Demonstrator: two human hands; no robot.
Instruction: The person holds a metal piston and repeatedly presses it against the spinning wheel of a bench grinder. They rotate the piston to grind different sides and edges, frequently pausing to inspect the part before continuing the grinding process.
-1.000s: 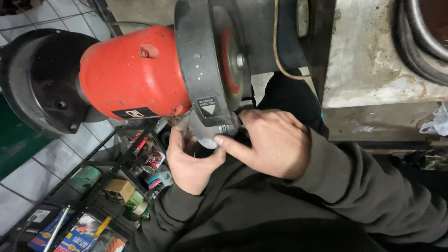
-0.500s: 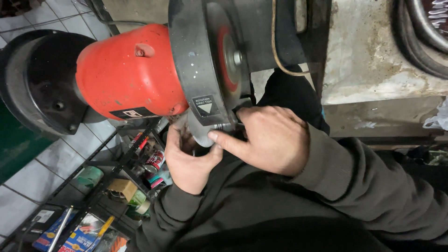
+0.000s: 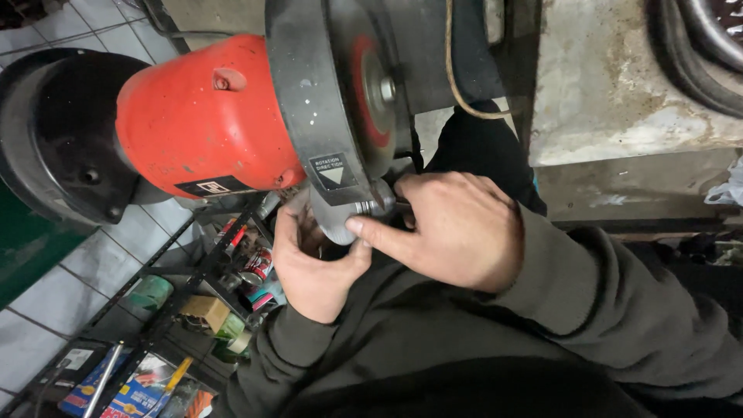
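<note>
At frame centre, just below the bench grinder's [image 3: 209, 116] wheel guard [image 3: 309, 101], a small grey metal piece [image 3: 334, 220] is pinched between both hands — left hand [image 3: 309, 263] fingers curled beneath it, right hand [image 3: 453, 228] thumb pressing from the right.

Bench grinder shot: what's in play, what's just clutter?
In play:
red bench grinder
grey wheel guard
small metal piece
left hand
right hand

Clutter:
wire shelf
cans and bottles
loose cord
</note>
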